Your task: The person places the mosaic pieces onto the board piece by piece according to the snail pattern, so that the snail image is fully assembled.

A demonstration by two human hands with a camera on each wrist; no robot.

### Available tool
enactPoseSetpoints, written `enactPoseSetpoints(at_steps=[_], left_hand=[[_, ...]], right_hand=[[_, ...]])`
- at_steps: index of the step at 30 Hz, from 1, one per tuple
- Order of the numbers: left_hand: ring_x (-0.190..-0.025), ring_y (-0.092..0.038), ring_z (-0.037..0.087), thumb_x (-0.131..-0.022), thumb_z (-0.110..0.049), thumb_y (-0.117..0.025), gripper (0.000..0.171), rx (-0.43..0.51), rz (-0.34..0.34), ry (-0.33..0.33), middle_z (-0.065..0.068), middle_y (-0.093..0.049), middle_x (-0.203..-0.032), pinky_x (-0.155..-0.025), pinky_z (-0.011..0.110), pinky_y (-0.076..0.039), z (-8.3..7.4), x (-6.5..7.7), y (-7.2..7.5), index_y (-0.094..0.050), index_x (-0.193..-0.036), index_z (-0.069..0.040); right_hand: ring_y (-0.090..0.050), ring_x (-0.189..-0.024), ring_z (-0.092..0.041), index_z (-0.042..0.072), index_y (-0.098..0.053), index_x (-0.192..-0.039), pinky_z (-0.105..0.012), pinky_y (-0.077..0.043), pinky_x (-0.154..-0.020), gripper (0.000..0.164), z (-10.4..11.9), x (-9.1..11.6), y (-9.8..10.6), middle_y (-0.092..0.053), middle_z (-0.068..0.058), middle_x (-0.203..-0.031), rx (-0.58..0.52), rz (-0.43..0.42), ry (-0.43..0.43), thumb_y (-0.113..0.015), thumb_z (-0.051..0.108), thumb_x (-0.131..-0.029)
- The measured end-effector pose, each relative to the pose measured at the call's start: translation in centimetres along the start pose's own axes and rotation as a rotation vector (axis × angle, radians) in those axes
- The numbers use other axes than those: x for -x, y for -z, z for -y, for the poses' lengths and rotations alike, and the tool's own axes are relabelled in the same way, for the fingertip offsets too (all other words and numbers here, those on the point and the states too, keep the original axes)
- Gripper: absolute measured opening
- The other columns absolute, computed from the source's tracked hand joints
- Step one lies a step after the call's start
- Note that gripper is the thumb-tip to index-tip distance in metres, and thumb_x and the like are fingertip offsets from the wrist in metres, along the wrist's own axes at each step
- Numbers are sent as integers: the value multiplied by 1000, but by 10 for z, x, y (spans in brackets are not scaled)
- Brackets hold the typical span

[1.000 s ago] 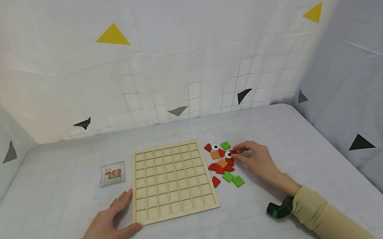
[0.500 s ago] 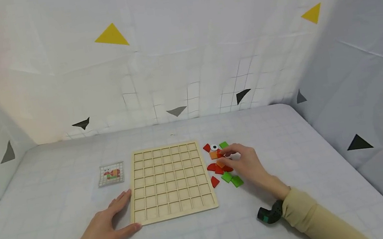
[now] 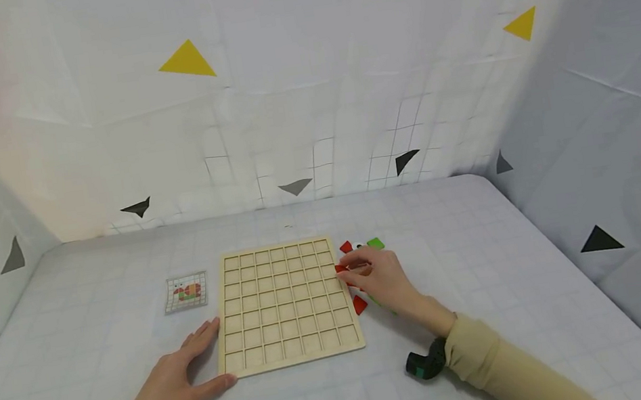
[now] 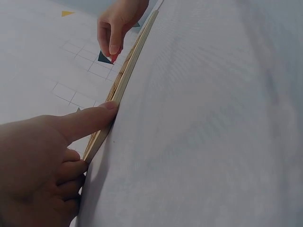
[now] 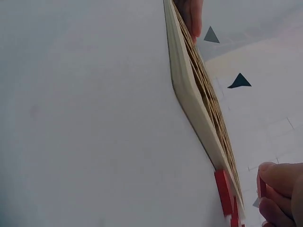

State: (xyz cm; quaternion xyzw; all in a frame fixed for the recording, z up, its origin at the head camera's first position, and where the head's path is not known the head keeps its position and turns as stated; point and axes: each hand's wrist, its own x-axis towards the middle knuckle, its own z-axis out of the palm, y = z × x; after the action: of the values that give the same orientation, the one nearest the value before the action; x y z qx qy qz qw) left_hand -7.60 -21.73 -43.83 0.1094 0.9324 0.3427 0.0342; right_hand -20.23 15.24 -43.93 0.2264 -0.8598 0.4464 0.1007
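Closest in: tan sleeve (image 3: pixel 494 363), dark wrist unit (image 3: pixel 426 361) at its cuff. Left hand (image 3: pixel 175 384) spread, thumb at near-left corner, fingertips at left edge of the board (image 3: pixel 290 329): pale wood, flat, gridded into square cells. Red wedge (image 3: pixel 360 304) just beside its right edge; green sliver (image 3: pixel 375 300) peeks from under right hand (image 3: pixel 382 280), which blocks the head view there. That hand pinches a small thin red tile (image 3: pixel 340 268) above the board's right edge. Picture card (image 3: pixel 186 292) left of board. Farther: white disc (image 3: pixel 357 245), part-hidden, and green tile (image 3: pixel 375 243). Fabric wall (image 3: pixel 308 113) behind.
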Motion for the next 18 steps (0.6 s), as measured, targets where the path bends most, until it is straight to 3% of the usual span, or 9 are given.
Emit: enactPoseSetpoints(at_steps=[4, 10, 18], left_hand=[[-142, -36, 47, -77, -62, -76, 96, 4, 4, 4, 16, -41, -156, -111, 65, -32, -1, 0, 0, -41, -154, -16], [-142, -35, 48, -77, -61, -77, 96, 6, 3, 5, 16, -41, -156, -110, 66, -32, -1, 1, 0, -41, -154, -15], [-142, -36, 47, -77, -61, -76, 95, -1, -2, 1, 16, -41, -156, -110, 65, -32, -1, 1, 1, -41, -154, -16]], right_hand=[[-70, -87, -20, 6, -74, -101, -27, -61, -75, 22, 3, -5, -9, -73, -5, -98, 19, 2, 10, -83, 12, -82], [-67, -87, -18, 8, -75, -101, -37, -58, -79, 22, 13, -11, -20, -74, -3, -95, 60, 14, -42, -83, 15, -82], [-69, -87, -15, 8, -75, -100, -29, -56, -75, 23, 16, -19, -34, -75, -1, -93, 87, 11, -21, -84, 17, -81]])
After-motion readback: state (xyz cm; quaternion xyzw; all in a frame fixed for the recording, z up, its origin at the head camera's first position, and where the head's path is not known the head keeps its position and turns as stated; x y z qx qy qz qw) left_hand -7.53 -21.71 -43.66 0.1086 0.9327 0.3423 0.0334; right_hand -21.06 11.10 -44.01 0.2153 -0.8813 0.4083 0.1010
